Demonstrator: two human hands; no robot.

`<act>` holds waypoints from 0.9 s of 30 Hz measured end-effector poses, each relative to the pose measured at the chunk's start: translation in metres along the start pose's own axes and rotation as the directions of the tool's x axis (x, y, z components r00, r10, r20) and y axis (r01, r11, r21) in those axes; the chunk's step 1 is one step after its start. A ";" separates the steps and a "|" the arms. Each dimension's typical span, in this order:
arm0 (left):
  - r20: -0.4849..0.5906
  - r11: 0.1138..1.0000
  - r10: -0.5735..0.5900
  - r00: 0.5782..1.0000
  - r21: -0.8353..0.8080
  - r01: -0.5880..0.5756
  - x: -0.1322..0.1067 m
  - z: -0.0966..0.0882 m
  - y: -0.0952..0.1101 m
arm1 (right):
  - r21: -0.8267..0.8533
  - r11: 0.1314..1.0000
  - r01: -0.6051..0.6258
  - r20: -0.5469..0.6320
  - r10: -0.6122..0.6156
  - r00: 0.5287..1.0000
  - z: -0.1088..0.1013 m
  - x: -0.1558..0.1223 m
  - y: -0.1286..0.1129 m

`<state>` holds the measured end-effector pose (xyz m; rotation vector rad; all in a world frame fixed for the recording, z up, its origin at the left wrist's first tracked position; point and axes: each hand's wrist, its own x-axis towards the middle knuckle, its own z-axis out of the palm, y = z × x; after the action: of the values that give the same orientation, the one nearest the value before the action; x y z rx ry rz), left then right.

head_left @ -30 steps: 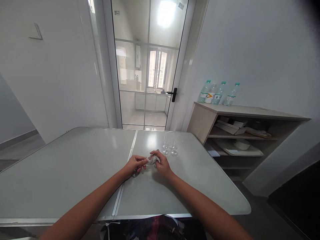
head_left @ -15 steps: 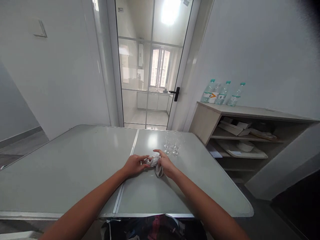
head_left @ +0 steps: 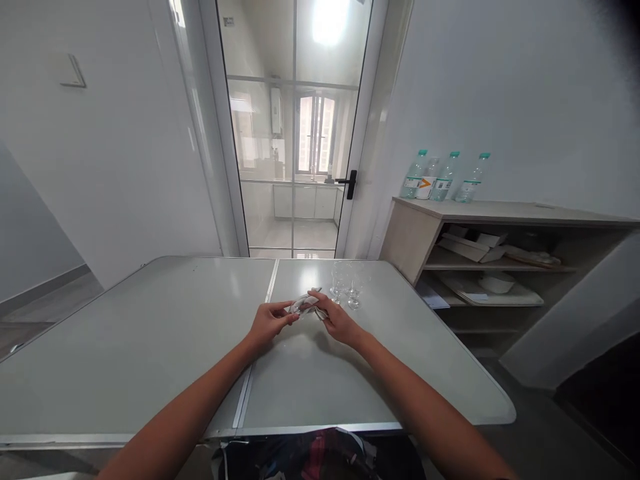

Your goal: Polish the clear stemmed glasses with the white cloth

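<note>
My left hand (head_left: 270, 325) is closed, its fingertips pinching a clear glass (head_left: 296, 309) at the left side of a pale cloth. My right hand (head_left: 339, 323) grips that whitish cloth (head_left: 309, 300), which is bunched against the glass. Cloth and fingers cover most of the glass, so its full shape is hidden. Both hands are held just over the table (head_left: 285, 387), right of its metal seam. Several clear stemmed glasses (head_left: 353, 293) stand upright together just beyond my right hand.
To the right stands a shelf unit (head_left: 415, 227) with boxes and papers inside. Several plastic bottles (head_left: 443, 181) with green caps are on its top. Behind the table's far edge is a shut glass door (head_left: 270, 220) with a black handle (head_left: 352, 185).
Both hands have lifted slightly and the cloth has turned; its hanging loop is gathered up near my right fingers. My right index finger has folded down onto the cloth. The view has shifted slightly.
</note>
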<state>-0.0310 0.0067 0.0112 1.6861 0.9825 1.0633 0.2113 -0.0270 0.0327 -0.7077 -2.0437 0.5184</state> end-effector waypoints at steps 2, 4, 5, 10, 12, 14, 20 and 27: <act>-0.067 0.992 0.084 0.994 0.102 -0.077 -0.001 0.002 -0.002 | 0.010 0.999 -0.035 -0.075 0.035 0.997 0.003 0.001 0.002; -0.124 0.965 0.166 0.978 0.224 -0.135 -0.002 0.004 -0.004 | 0.040 0.994 -0.101 -0.254 0.108 0.961 0.006 0.002 0.004; -0.142 0.945 0.200 0.970 0.290 -0.152 -0.002 0.005 -0.005 | 0.078 0.987 -0.144 -0.369 0.162 0.915 0.007 0.002 0.005; -0.137 0.811 0.300 0.944 0.557 -0.177 -0.004 0.005 -0.009 | 0.358 0.875 -0.325 -0.613 0.483 0.625 0.016 0.004 0.012; -0.126 0.785 0.309 0.943 0.594 -0.178 -0.004 0.005 -0.010 | 0.432 0.840 -0.329 -0.508 0.528 0.681 0.022 0.004 0.012; -0.137 0.799 0.306 0.942 0.576 -0.176 -0.003 0.004 -0.012 | 0.473 0.824 -0.312 -0.389 0.513 0.765 0.026 0.003 0.008; -0.011 0.817 0.300 0.954 0.520 -0.251 -0.004 -0.005 -0.008 | 0.576 0.739 -0.351 -0.036 0.451 0.892 0.010 -0.001 0.001; 0.194 0.817 0.285 0.939 0.463 -0.344 -0.008 -0.005 -0.001 | 0.400 0.857 -0.324 0.139 0.293 0.946 0.001 -0.008 0.003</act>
<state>-0.0381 0.0006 0.0098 2.3730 0.9708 0.9536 0.2146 -0.0303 0.0258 -0.7617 -1.7994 1.1483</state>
